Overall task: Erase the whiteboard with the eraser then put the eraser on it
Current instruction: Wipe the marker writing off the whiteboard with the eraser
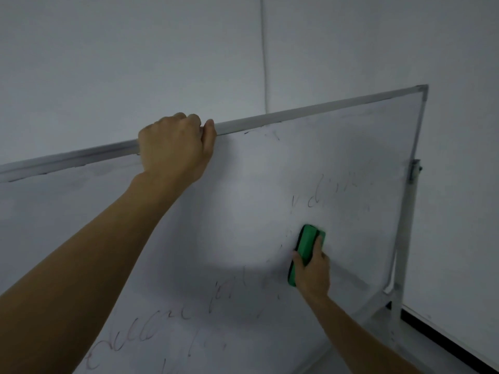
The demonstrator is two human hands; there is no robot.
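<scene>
- Facing a pale grey wall, I am seeing it fill the top and right of my view, with a dark skirting strip running along its foot at lower right.
- The whiteboard is sitting slanted in my view, its metal top rail climbing to the right and its stand post running down the right edge.
- My left hand is gripping the top rail, its fingers curling over the far side.
- My right hand is holding the green eraser, fingers closing narrowly around its back.
- The eraser is lying against the board's lower right part, standing nearly upright.
- Faint scribbles are showing at lower left, with more just above and below the eraser.
</scene>
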